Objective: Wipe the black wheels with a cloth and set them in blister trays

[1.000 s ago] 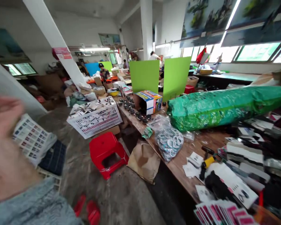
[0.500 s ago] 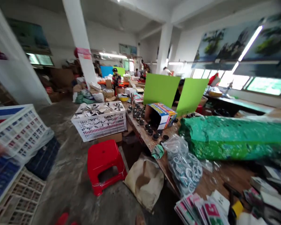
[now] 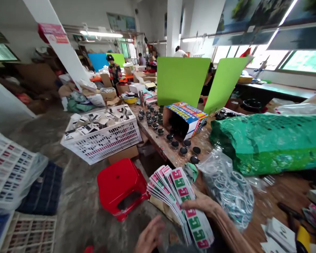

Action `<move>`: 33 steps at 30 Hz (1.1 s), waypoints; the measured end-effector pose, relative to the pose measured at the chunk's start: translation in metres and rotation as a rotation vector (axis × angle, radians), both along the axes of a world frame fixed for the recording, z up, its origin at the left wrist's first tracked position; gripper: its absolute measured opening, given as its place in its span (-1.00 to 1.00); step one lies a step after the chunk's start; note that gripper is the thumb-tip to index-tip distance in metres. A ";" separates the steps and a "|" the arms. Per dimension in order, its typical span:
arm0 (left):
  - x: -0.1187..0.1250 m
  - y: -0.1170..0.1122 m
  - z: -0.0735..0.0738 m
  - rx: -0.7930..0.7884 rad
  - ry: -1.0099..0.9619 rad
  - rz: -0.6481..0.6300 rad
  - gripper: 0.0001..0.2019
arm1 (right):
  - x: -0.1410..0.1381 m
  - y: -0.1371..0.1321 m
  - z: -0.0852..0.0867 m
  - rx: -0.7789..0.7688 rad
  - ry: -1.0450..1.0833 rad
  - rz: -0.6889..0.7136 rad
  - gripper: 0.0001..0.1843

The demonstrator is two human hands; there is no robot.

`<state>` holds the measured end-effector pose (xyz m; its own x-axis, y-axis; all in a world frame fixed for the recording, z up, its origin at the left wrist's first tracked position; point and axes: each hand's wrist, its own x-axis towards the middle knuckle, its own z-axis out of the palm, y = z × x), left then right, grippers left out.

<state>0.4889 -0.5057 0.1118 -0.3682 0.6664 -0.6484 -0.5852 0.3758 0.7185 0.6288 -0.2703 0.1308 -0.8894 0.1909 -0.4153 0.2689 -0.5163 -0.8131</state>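
Cards printed in pink and green are fanning out from the person's right hand, which is gripping the stack over the edge of the wooden workbench, while the left hand is hanging open just beside the cards, apart from the right hand. A clear plastic bag of rings is lying on the workbench beside a green-wrapped bundle, and small black round containers are standing around a tipped cardboard box. A red plastic stool is standing on the floor to the left of the cards.
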 end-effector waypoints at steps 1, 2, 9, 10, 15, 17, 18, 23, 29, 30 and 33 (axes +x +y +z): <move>-0.007 0.016 -0.005 0.061 0.053 0.061 -0.39 | -0.016 -0.004 -0.001 -0.048 0.015 -0.016 -0.37; -0.015 0.033 -0.004 0.140 0.086 0.111 -0.38 | -0.031 -0.009 -0.001 -0.105 0.024 -0.036 -0.34; -0.069 0.117 0.050 0.170 -0.089 0.066 -0.41 | -0.076 -0.028 -0.018 -0.293 -0.028 -0.210 -0.32; -0.073 0.126 0.049 0.136 -0.131 0.056 -0.45 | -0.080 -0.027 -0.022 -0.287 -0.043 -0.213 -0.33; -0.082 0.171 0.017 -0.014 -0.200 0.165 -0.56 | -0.102 -0.007 -0.042 -0.187 0.017 -0.338 -0.30; -0.082 0.186 0.007 -0.040 -0.169 0.204 -0.58 | -0.108 0.004 -0.046 -0.037 0.049 -0.424 -0.32; -0.082 0.193 0.003 -0.044 -0.150 0.220 -0.59 | -0.110 0.009 -0.047 0.045 0.049 -0.457 -0.38; -0.076 0.221 0.005 -0.012 -0.251 0.196 -0.57 | -0.108 0.030 -0.052 -0.043 -0.040 -0.631 -0.49; -0.066 0.253 0.018 0.068 -0.275 0.254 -0.56 | -0.107 0.042 -0.043 -0.061 -0.029 -0.895 -0.38; -0.065 0.256 0.017 0.065 -0.289 0.267 -0.56 | -0.106 0.043 -0.041 -0.066 -0.026 -0.926 -0.38; -0.062 0.263 0.008 0.016 -0.395 0.246 -0.60 | -0.099 0.050 -0.039 -0.170 -0.021 -0.987 -0.41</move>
<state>0.4265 -0.2427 0.1202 -0.2436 0.6013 -0.7610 -0.8855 0.1822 0.4275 0.5301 -0.2203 0.0914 -0.3569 0.7763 -0.5196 -0.3297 -0.6251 -0.7075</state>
